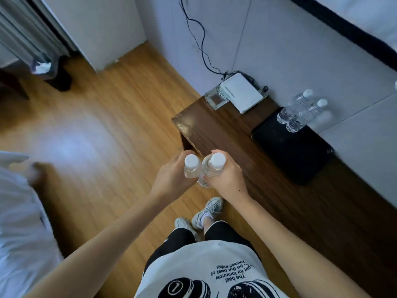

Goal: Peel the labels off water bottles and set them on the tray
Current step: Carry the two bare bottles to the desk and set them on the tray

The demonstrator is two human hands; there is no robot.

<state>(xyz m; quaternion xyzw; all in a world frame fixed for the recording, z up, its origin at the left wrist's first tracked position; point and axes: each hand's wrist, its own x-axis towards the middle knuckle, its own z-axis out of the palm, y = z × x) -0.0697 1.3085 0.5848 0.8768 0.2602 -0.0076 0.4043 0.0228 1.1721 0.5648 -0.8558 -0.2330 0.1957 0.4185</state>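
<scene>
A: What's the person holding rn?

B: Two water bottles, one in each hand. The left hand has its fingers wrapped tight round the left bottle. The right hand has its fingers closed round the right bottle. Both have white caps and stand up straight. The two bottles touch each other, out in front of the body, over the floor, just by the near end of the table.

A: Labels on or off?

B: Looks like off. I see clear plastic w/ no paper on it. But the hands hide the lower parts, so can't tell for sure.

A: And the tray?

B: It's the black tray on the table, by the wall. Two more bottles stand on its far corner, side by side. They look clear too, no labels I can see.

A: So how far along?

B: I think 2 are done and put away. These 2 seem peeled and only need to go on the tray. It's well apart from the hands, so the person must reach over. Lots of bare room on the tray.

A: Any more bottles left after that?

B: None I can see. Just a white box w/ wires at the table's far end.
</scene>
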